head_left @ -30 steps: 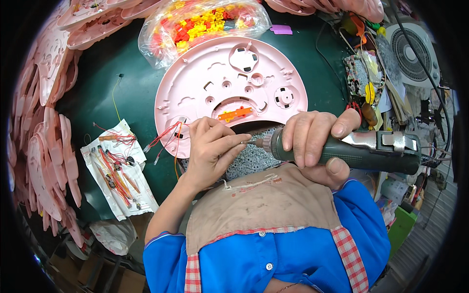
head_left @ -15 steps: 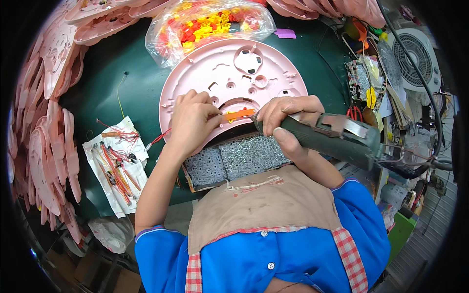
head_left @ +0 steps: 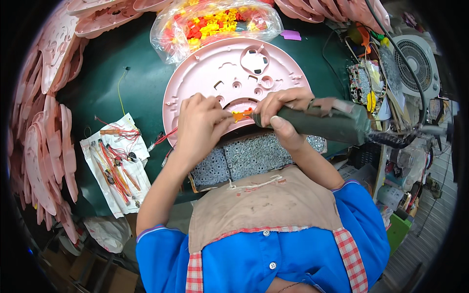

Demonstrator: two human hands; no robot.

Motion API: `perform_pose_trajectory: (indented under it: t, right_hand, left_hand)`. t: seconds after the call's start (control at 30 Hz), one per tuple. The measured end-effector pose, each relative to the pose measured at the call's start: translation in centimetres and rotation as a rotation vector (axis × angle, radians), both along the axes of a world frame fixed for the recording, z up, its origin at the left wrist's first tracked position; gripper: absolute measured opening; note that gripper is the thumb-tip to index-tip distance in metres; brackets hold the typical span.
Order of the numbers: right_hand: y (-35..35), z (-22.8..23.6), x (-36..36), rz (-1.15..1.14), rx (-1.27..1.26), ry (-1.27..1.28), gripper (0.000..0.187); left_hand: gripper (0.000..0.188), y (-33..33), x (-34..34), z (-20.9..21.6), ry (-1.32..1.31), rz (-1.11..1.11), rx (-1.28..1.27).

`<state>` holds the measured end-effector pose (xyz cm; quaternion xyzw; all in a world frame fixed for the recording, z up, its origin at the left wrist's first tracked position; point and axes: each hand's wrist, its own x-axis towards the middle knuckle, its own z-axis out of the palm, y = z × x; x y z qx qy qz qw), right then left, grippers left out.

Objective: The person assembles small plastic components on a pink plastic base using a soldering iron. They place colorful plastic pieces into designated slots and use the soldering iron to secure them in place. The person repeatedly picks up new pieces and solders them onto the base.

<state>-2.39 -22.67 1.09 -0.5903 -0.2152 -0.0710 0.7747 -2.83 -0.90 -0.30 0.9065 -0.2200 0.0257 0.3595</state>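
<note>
A pink rounded plastic shell [head_left: 195, 66] lies on the table with its ribbed inner side up. My left hand [head_left: 202, 122] bends over its lower edge, fingertips pinched at the left end of an orange strip [head_left: 243, 115]. Yellow and red bits show around that strip, by the curved opening in the shell. My right hand [head_left: 283, 112] is wrapped round a dark green electric screwdriver [head_left: 327, 119], held nearly level. The tool's tip points left at the strip; my fingers partly hide where it meets. Red wires [head_left: 163, 139] run out beside my left wrist.
Compartments of small screws [head_left: 254, 156] sit between the shell and my apron. A white sheet [head_left: 117, 166] with wired parts lies left. Behind the shell rests a clear bag [head_left: 215, 27] of yellow and red pieces. Pink shells [head_left: 49, 146] pile up left; a fan [head_left: 415, 66] stands right.
The screwdriver has swung to a more level pose, and my left fingers have shifted right along the orange strip, covering more of it. The whole view has moved slightly.
</note>
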Motion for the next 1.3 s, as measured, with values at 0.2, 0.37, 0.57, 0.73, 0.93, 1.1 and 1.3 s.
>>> perform_pose_trajectory:
  t: [0.2,0.37,0.57,0.73,0.93,1.1,1.3]
  right_hand:
    - [-3.3,6.1,-1.1,0.294,0.105,-0.034,0.043]
    - [-4.0,7.5,-2.2,0.384,0.148,0.041,0.044]
    - [-2.9,6.8,-2.0,0.409,0.130,-0.047,0.049]
    - [-0.5,5.5,-0.7,0.330,-0.023,-0.141,0.049]
    - [2.2,1.1,0.7,0.175,-0.066,-0.071,0.042]
    - [2.8,-0.8,1.6,0.198,-0.015,0.020,0.034]
    - [3.3,-0.4,2.5,0.192,-0.140,0.037,0.035]
  left_hand:
    - [0.020,-2.1,-4.6,0.0,-0.135,-0.055,-0.158]
    - [0.021,-2.6,-4.8,0.7,-0.149,-0.118,-0.322]
    - [0.030,-2.8,-5.4,0.1,-0.380,0.005,-0.247]
    - [0.035,-1.9,-6.6,0.6,-0.435,0.096,-0.239]
    - [0.038,-0.4,-7.5,1.4,-0.271,0.004,-0.280]
    - [0.031,4.8,-8.9,0.3,-0.213,0.364,-0.303]
    - [0.019,9.6,-9.1,-0.6,0.162,0.617,-0.093]
